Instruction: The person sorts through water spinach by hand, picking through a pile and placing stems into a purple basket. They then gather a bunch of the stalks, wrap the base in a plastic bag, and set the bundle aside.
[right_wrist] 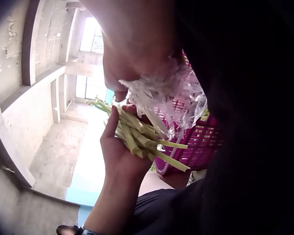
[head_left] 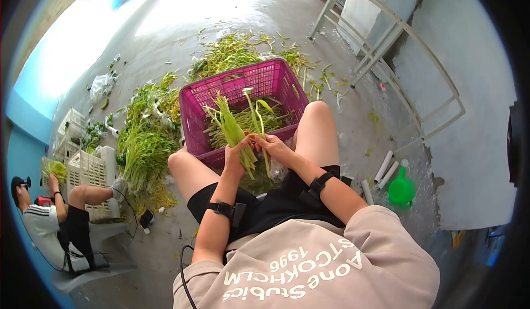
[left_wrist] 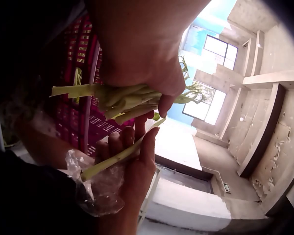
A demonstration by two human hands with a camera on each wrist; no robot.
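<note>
Left hand (head_left: 235, 157): fingers curled round a bundle of pale green stalks (head_left: 231, 122), grip narrow, thumb laid over the stems, cut ends toward the body, leafy tips away. Right hand (head_left: 279, 150): single stalk (head_left: 261, 122) held between thumb and curled fingers, grip nearly closed. Fingertips of both hands close together, bundle and single stalk side by side. Clear plastic (left_wrist: 105, 191) bunched at the right hand; can't tell if it is gripped. Both hands at the near edge of the magenta crate (head_left: 190, 115), bundle left of that edge's middle, leafy tips over the crate's inside. Crate sits just past the knees, more green stalks (head_left: 270, 120) lying loose on its bottom. Off the crate's left edge, a leafy heap (head_left: 146, 143) on the floor; past its far edge, a yellow-green pile (head_left: 232, 52). Green plastic item (head_left: 402, 188) on the floor, right. Farther left, a seated person (head_left: 41, 218) holding greens; far right, a metal frame (head_left: 398, 28) by the wall.
</note>
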